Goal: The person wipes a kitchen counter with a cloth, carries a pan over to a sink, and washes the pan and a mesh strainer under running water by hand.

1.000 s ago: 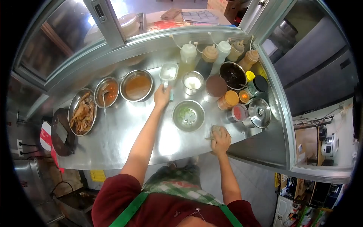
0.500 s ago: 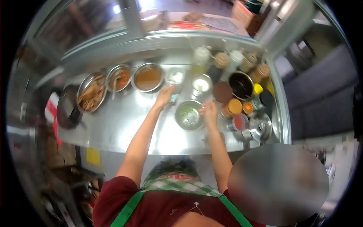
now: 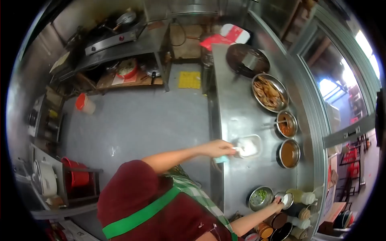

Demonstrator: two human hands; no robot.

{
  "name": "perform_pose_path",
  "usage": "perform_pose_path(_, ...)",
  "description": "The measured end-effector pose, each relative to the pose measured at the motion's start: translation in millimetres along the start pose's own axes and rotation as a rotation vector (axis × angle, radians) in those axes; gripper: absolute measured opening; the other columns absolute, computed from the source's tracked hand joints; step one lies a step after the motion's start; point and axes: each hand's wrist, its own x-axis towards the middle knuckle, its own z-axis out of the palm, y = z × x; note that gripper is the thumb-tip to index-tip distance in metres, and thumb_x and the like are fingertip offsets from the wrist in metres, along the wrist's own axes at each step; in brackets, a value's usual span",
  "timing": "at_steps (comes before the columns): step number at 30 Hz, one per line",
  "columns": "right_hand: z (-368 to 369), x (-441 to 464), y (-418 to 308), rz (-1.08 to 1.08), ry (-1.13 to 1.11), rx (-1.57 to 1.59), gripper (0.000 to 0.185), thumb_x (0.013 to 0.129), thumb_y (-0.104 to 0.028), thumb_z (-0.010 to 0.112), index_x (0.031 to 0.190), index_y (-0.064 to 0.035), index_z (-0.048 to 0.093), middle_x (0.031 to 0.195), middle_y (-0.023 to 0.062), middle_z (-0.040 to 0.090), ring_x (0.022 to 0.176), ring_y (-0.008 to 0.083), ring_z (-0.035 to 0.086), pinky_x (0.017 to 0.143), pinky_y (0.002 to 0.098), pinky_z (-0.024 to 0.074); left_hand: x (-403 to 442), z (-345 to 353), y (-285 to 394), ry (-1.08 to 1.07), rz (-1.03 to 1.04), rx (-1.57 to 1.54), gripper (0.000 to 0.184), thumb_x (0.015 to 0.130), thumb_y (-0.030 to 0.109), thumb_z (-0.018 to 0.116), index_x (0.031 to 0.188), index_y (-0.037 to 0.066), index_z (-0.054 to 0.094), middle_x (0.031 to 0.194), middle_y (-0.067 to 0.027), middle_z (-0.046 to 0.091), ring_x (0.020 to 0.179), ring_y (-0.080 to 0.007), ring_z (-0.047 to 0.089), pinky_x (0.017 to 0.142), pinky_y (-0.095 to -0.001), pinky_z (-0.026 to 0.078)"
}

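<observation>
Extended toward three o'clock, the left hand (image 3: 219,148) grips the tub (image 3: 252,145), now nearer the surface's (image 3: 235,178) edge, while the right hand (image 3: 277,205), near four o'clock, bunches at a spoon (image 3: 285,199).

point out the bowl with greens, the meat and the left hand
bowl with greens (image 3: 253,200), head view, bare inner side
meat (image 3: 267,93), head view, middle of the pile
left hand (image 3: 217,148), head view, back of it

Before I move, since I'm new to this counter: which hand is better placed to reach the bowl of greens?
Right, probably: the right hand is beside the bowl of greens, while the left hand is farther off, at the white-filled tub.
</observation>
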Motion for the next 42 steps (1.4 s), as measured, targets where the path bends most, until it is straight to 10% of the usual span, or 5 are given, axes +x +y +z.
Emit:
perform_pose_path(8,39,-76,-11,-0.28,0.047,-0.113,0.032,0.071,-0.005,0.053,0.079,0.02,0.034,0.071,0.0248,0.052,0.054,0.0347,0.054,0.045,0.0404,0.0518,-190,-154,-53,0.669,-0.333,-0.133,0.037,0.086,0.038,0.044,0.084,0.003,0.057,0.079,-0.003,0.056,0.075,-0.0107,0.05,0.065,-0.0245,0.041)
perform_pose_path(19,66,-369,103,-0.443,-0.49,-0.527,0.025,0.074,-0.021,0.058,0.075,0.0029,0.049,0.064,0.01,0.054,0.048,0.0182,0.052,0.04,0.0251,0.0435,-322,-393,-107,0.99,-0.319,-0.117,0.031,0.085,0.032,0.046,0.084,0.003,0.056,0.074,-0.0012,0.055,0.07,-0.0086,0.05,0.062,-0.023,0.04)
perform_pose_path(22,103,-431,185,-0.251,-0.613,-0.622,0.019,0.077,-0.029,0.057,0.074,-0.0101,0.053,0.058,-0.0002,0.052,0.043,0.0083,0.046,0.037,0.018,0.0329,-320,-446,-133,1.011,-0.267,-0.136,0.032,0.085,0.033,0.046,0.084,0.003,0.056,0.073,-0.0009,0.055,0.069,-0.0078,0.05,0.061,-0.0223,0.04)
perform_pose_path(36,307,-880,725,0.445,-1.595,-0.799,0.006,0.071,-0.004,0.049,0.065,-0.0023,0.048,0.055,0.0057,0.047,0.041,0.0147,0.044,0.035,0.0247,0.0343,-200,-836,-236,1.09,-0.336,-0.192,0.03,0.085,0.034,0.045,0.08,0.006,0.055,0.073,-0.0019,0.053,0.065,-0.0111,0.052,0.052,-0.0262,0.045)
perform_pose_path(42,403,-1051,890,0.599,-1.654,-0.808,0.007,0.071,-0.005,0.053,0.07,-0.005,0.046,0.055,0.0037,0.047,0.039,0.0143,0.047,0.037,0.0239,0.0392,-175,-1003,-262,1.178,-0.442,-0.285,0.03,0.084,0.036,0.046,0.08,0.008,0.056,0.079,-0.0027,0.054,0.071,-0.0114,0.052,0.056,-0.0281,0.047)
